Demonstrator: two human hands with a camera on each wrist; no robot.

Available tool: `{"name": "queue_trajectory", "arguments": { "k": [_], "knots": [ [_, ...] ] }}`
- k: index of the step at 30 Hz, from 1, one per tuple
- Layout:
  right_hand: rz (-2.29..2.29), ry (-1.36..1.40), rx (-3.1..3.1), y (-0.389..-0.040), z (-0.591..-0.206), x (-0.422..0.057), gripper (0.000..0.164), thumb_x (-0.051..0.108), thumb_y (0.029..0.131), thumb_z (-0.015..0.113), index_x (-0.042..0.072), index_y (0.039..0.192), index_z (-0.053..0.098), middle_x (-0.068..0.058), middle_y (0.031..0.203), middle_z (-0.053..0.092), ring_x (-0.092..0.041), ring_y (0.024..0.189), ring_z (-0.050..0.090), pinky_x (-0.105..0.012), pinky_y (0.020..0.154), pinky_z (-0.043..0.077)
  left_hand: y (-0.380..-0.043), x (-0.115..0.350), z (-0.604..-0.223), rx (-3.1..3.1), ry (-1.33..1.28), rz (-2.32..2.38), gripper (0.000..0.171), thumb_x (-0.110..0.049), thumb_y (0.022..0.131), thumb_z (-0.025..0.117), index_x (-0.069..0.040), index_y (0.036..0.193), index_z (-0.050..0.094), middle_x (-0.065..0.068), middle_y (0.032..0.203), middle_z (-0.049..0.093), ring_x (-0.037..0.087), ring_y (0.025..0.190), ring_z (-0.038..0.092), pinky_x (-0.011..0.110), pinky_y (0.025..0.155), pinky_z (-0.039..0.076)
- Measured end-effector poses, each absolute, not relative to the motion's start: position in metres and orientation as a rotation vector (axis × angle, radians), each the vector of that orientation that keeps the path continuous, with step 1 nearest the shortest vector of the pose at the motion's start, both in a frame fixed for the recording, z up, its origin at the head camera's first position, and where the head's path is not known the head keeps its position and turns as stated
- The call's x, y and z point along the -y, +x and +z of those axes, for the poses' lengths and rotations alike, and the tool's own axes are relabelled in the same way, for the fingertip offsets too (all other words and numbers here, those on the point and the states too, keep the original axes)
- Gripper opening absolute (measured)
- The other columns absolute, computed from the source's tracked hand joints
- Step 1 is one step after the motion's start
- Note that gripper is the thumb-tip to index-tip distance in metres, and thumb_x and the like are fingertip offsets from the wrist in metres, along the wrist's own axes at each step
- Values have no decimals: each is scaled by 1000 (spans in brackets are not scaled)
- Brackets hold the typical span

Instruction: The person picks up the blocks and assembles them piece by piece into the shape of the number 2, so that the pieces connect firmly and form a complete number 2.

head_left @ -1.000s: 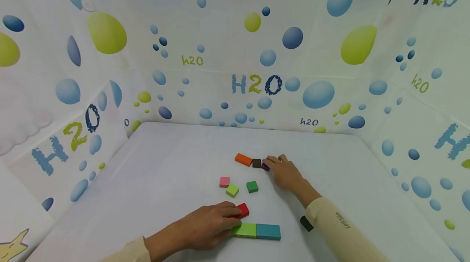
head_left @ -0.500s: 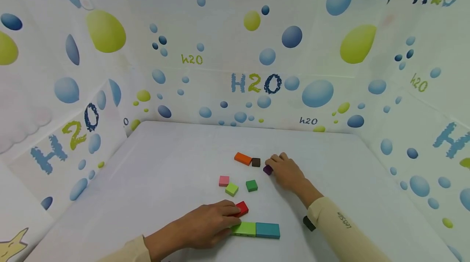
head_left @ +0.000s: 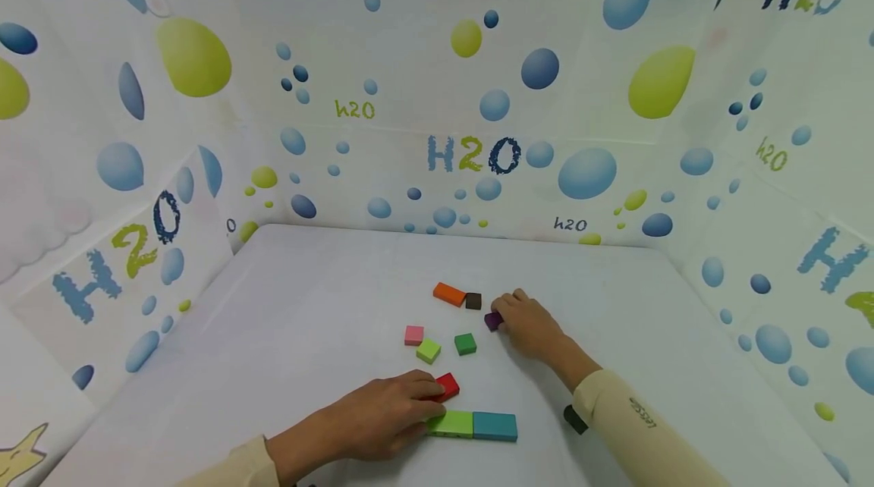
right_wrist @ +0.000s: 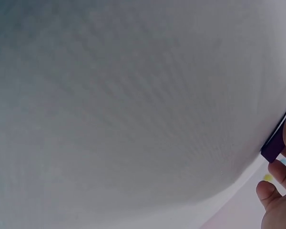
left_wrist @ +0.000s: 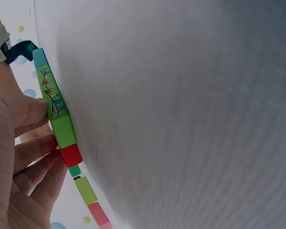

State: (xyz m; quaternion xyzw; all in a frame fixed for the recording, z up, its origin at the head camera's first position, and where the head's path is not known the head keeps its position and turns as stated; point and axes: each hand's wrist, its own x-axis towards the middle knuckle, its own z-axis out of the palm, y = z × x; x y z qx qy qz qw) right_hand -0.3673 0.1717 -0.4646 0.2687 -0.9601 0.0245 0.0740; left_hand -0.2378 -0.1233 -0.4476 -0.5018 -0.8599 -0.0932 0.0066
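In the head view my left hand (head_left: pixel 382 415) lies over the left ends of a light green block (head_left: pixel 452 424) and a red block (head_left: pixel 447 386). In the left wrist view its thumb presses the green block's printed side, and fingertips touch its end and the red block. A teal block (head_left: pixel 495 426) stands against the green one's right end. Farther back, my right hand (head_left: pixel 529 322) pinches a purple block (head_left: pixel 492 321), partly hidden under the fingers. The right wrist view shows thumb and fingers on this purple block (right_wrist: pixel 274 144). Left of it are a dark brown block (head_left: pixel 473 301) and an orange block (head_left: pixel 449 293).
Between the hands lie a pink block (head_left: pixel 413 335), a small lime block (head_left: pixel 429 351) and a dark green block (head_left: pixel 465 344). A dark wrist device (head_left: pixel 575 419) shows beside the right sleeve. Patterned sheets (head_left: pixel 382 161) rise behind and beside the white table (head_left: pixel 328 297).
My right hand has drawn the purple block away from the dark brown block, slightly toward me; a gap now separates them. The left hand keeps its place on the green and red blocks.
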Motion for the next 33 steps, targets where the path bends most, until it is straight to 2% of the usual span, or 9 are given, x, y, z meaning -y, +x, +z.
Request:
{"name": "queue_trajectory", "arguments": {
  "k": [4, 9, 22, 29, 33],
  "knots": [
    [76, 807, 2898, -365, -464, -169, 21, 16, 96, 71, 11, 115, 64, 0, 110, 64, -17, 100, 50, -35, 88, 50, -238, 124, -448, 2674, -1576, -289, 35, -21, 96, 71, -22, 131, 67, -3, 138, 60, 17, 130, 53, 30, 99, 53],
    [141, 793, 2926, -361, -460, -168, 26, 17, 96, 71, 11, 120, 62, -2, 114, 64, -18, 103, 50, -34, 92, 51, -238, 124, -450, 2661, -1582, -285, 35, -22, 96, 71, -22, 131, 67, -3, 138, 60, 17, 129, 53, 30, 100, 53],
    [601, 719, 2968, -351, -461, -168, 30, 15, 95, 72, 9, 122, 61, -2, 113, 60, -18, 109, 48, -35, 96, 51, -240, 125, -451, 2654, -1590, -329, 35, -21, 96, 71, -22, 131, 68, -3, 137, 61, 16, 128, 54, 31, 100, 53],
    [920, 664, 2937, -347, -461, -170, 28, 8, 94, 71, 6, 120, 62, -4, 110, 61, -20, 103, 54, -41, 95, 51, -241, 125, -452, 2664, -1585, -341, 35, -22, 96, 71, -23, 131, 68, -4, 137, 60, 16, 129, 54, 31, 100, 53],
    [1047, 592, 2924, -345, -460, -171, 27, 7, 94, 71, 8, 119, 62, -3, 111, 62, -19, 102, 57, -41, 96, 52, -240, 126, -452, 2663, -1585, -344, 35, -22, 97, 70, -22, 131, 68, -4, 138, 60, 16, 129, 54, 32, 101, 53]
  ]
}}
